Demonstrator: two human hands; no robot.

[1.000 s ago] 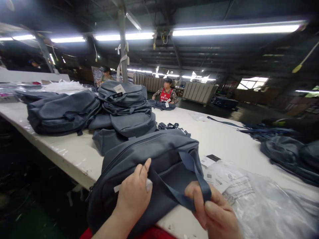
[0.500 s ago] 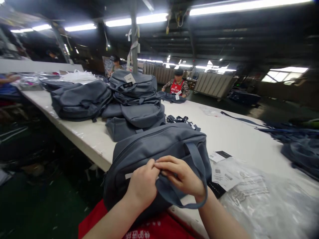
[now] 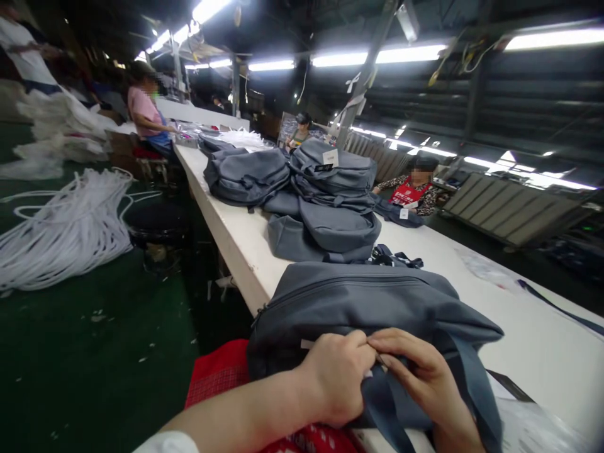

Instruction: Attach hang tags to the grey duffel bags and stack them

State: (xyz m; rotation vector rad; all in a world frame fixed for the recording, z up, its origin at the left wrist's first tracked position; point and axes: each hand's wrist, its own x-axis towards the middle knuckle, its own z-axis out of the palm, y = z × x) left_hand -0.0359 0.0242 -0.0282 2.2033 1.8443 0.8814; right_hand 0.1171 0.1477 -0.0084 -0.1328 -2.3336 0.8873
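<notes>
A dark blue-grey bag lies on its side at the table's near edge, its long zipper running along the top. Against its front face, my left hand is curled closed. My right hand meets it fingertip to fingertip, thumb and fingers pinched together. Something small sits between the fingertips; its kind is hidden. Just below them a wide webbing strap hangs from the bag. The strap's other side passes near my right wrist. A small white label shows left of my left hand.
Stacked bags stand behind on the white table. Clear plastic and a dark card lie at right. A stool and a white cord heap are at left. Co-workers sit around the table.
My view has swung left, bringing the floor, stool and cord heap in. Both hands stay together at the bag's front; the strap no longer loops around my right wrist as plainly.
</notes>
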